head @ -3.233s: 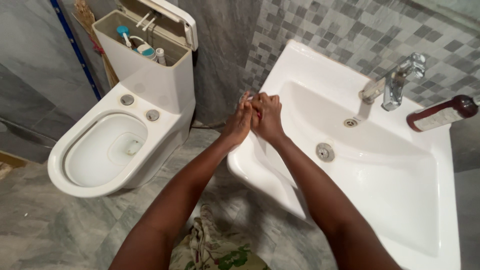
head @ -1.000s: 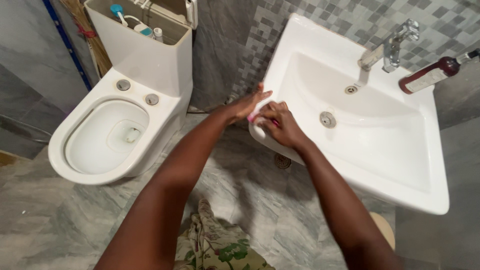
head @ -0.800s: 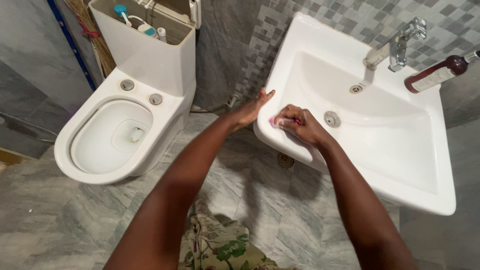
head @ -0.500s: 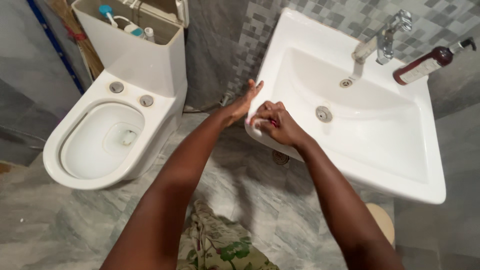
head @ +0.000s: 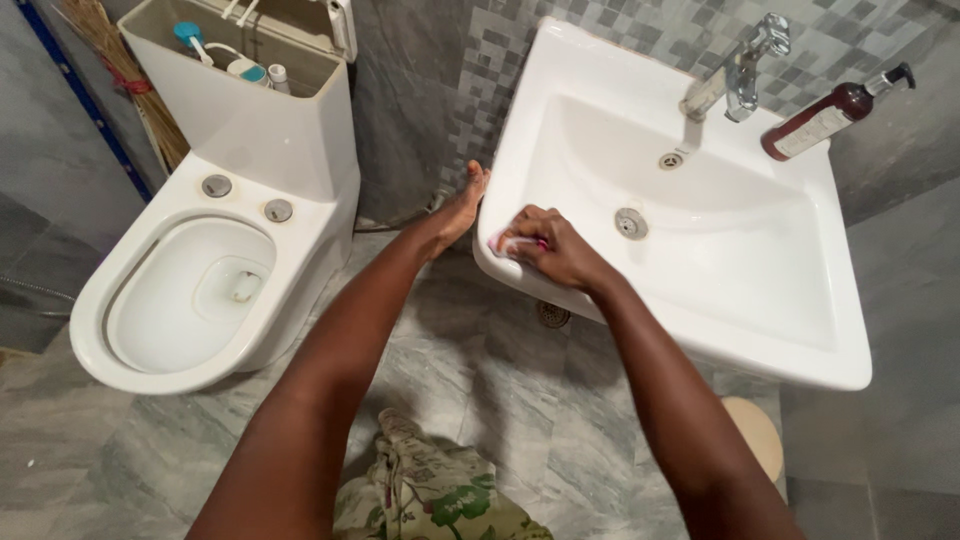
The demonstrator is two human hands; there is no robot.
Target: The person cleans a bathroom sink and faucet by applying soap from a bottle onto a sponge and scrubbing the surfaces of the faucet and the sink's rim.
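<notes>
Sponge: small, pink, looks soft, light; my right hand clenches it on sink rim; left hand open, flat against sink's side.

To my left sits a white toilet with no seat, its cistern open and the fill parts showing, its lid tipped up behind. A chrome tap stands by the wall, a dark brown pump bottle lying just beside it. Grey marble floor, mosaic wall tiles, a straw broom in the corner.
</notes>
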